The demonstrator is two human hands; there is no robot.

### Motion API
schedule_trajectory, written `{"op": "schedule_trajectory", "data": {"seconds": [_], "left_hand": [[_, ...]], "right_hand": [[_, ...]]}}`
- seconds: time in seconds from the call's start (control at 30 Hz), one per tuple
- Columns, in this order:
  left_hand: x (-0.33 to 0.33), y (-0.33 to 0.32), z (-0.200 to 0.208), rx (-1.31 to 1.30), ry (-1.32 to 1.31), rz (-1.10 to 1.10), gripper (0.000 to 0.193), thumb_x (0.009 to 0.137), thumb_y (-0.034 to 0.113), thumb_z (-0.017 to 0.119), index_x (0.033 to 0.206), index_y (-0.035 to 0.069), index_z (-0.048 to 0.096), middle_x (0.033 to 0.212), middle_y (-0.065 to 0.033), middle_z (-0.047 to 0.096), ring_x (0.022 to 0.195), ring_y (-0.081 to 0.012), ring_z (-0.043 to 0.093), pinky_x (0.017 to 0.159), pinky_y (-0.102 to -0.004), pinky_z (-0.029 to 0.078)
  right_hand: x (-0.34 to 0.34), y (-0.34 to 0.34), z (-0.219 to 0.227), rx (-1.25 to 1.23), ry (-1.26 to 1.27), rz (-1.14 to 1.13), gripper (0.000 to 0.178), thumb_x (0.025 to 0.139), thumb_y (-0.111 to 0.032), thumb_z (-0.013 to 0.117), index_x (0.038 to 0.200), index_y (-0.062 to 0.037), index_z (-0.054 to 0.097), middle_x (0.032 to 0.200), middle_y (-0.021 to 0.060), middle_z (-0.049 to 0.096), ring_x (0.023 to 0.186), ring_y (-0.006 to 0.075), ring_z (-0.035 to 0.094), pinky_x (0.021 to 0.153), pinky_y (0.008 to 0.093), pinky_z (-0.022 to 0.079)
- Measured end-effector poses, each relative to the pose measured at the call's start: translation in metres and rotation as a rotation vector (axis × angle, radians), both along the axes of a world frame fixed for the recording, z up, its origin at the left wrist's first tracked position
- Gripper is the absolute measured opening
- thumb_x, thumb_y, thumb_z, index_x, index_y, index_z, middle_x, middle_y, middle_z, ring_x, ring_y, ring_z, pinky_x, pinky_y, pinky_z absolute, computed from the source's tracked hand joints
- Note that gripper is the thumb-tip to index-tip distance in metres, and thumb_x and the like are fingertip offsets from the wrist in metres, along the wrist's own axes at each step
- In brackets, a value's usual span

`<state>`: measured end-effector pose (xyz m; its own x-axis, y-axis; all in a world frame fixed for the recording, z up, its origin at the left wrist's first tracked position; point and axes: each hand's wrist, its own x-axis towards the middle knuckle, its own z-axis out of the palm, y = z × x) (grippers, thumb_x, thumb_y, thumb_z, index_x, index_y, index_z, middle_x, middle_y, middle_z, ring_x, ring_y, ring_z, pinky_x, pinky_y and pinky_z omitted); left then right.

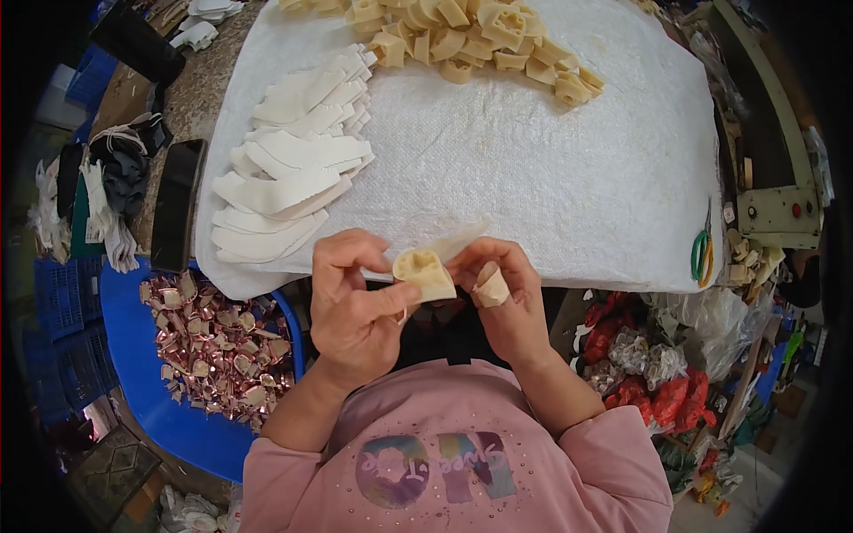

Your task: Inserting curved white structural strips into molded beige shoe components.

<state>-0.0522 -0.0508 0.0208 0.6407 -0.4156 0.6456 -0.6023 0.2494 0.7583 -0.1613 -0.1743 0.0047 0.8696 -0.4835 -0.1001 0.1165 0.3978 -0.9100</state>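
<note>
In front of my chest, my left hand (355,298) grips a small cream shoe heel (426,280) between thumb and fingers, its hollowed end facing up. A thin pale strip of covering material (455,238) runs from the heel's far side toward the upper right. My right hand (505,293) pinches this strip close to the heel. A cream wrap (490,286) sits around one of the right fingers. Just beyond my left hand, white curved strips (293,178) lie overlapped in a column. Where the strip meets the heel is partly hidden by my fingers.
Cream heels (471,40) are heaped at the table's far side. A white woven sheet (533,169) covers the tabletop. Green-and-orange-handled scissors (702,253) lie at its right edge, a dark phone (178,204) at left. A blue tub (200,435) holds shiny pink heels (222,342).
</note>
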Motion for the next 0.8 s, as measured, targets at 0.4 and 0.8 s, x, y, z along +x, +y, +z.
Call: {"op": "schedule_trajectory", "data": {"seconds": [0.4,0.8], "left_hand": [[-0.006,-0.010,0.002,0.304,-0.426,-0.043,0.018,0.062,-0.006,0.064,0.078,-0.001,0.056,0.083,-0.0115,0.055,0.071,-0.0233,0.056,0.055,-0.0304,0.041],[-0.006,-0.007,-0.002,0.315,-0.051,-0.035,0.018,0.070,-0.015,0.060,0.079,0.000,0.054,0.087,-0.0142,0.057,0.071,-0.0231,0.057,0.056,-0.0297,0.046]], "right_hand": [[-0.009,0.000,0.011,0.055,-0.021,0.028,0.023,0.095,-0.015,0.046,0.109,0.0019,0.053,0.103,0.0117,0.062,0.085,0.0122,0.059,0.072,0.0254,0.048],[0.004,-0.039,0.014,-0.249,0.223,0.309,0.030,0.089,-0.021,0.057,0.109,0.0023,0.056,0.089,0.0099,0.063,0.079,0.0133,0.061,0.068,0.0266,0.049]]}}
